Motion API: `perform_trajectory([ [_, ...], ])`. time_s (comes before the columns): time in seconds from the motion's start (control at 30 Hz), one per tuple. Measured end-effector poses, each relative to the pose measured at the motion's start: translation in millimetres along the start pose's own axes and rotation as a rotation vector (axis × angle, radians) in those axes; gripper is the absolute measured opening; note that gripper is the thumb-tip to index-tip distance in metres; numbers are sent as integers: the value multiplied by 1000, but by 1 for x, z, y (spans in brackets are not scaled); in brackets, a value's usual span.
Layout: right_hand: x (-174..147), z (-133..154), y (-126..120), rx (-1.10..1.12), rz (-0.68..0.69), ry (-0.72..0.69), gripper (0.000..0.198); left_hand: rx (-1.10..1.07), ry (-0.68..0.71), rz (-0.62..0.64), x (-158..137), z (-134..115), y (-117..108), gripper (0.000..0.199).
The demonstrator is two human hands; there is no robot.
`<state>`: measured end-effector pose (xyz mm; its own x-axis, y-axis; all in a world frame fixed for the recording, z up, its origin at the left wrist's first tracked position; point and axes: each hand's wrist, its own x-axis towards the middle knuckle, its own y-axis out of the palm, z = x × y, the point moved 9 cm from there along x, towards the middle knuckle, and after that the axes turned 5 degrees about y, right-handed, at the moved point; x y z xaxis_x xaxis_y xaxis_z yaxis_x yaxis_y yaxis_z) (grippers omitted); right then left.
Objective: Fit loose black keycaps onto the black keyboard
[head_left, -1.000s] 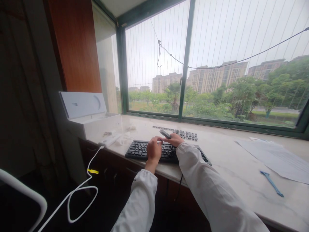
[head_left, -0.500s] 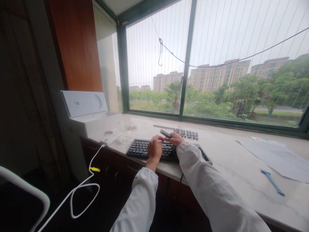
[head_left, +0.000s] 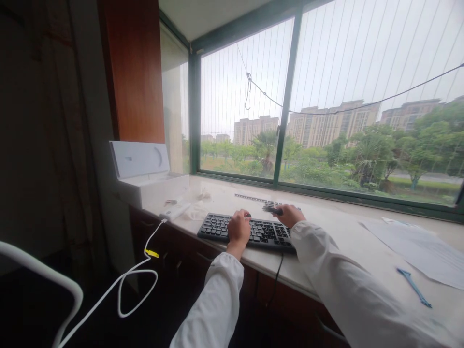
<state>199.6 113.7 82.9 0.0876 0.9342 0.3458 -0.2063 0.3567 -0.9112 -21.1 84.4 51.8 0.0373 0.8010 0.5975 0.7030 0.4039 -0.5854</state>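
The black keyboard [head_left: 213, 227] lies at the near edge of the pale, marbled countertop [head_left: 337, 256], slightly slanted, its left part filled with dark keys and its right part showing more bare black gaps. The left hand [head_left: 239, 229] is over its middle, covering some keys, thumb and finger pinching a small dark piece [head_left: 248, 215] too blurred to identify. The right hand [head_left: 290, 215], above the keyboard's far right side, grips a slim dark tool [head_left: 274, 210] pointing left; its sleeve [head_left: 319, 246] hides the keyboard's right end. Just beyond, rows of loose dark keycaps [head_left: 250, 197] are partly blocked by the tool and right hand. An open white box [head_left: 154, 191] stands far left; papers [head_left: 416, 246] and a blue tool [head_left: 415, 287] lie right.
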Motion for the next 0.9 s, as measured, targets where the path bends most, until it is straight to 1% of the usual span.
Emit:
perform_trajectory([
  [0.13,-16,-57,-19,-205,39,82,23,3,-1,-8,0,0,1,12],
  [0.2,-28,-88,-27,-258,-16,155,27,8,2,-16,1,0,2,13],
  [0.3,-51,-138,-38,-212,-145,388,35,17,5,-37,1,0,1,13],
  [0.33,-58,-150,-40,-183,-172,453,36,20,4,-44,1,0,1,13],
  [0.4,-65,-165,-44,-134,-215,526,37,26,3,-49,1,0,1,14],
  [0.5,-63,-168,-41,-89,-205,533,34,20,1,-35,2,0,4,14],
  [0.6,-57,-158,-29,-77,-114,476,31,-16,7,-27,5,1,6,13],
  [0.7,-55,-151,-19,-73,-59,429,30,-65,21,-22,8,1,7,15],
  [0.9,-52,-151,-12,-64,-14,396,32,-82,27,45,16,-9,8,20],
])
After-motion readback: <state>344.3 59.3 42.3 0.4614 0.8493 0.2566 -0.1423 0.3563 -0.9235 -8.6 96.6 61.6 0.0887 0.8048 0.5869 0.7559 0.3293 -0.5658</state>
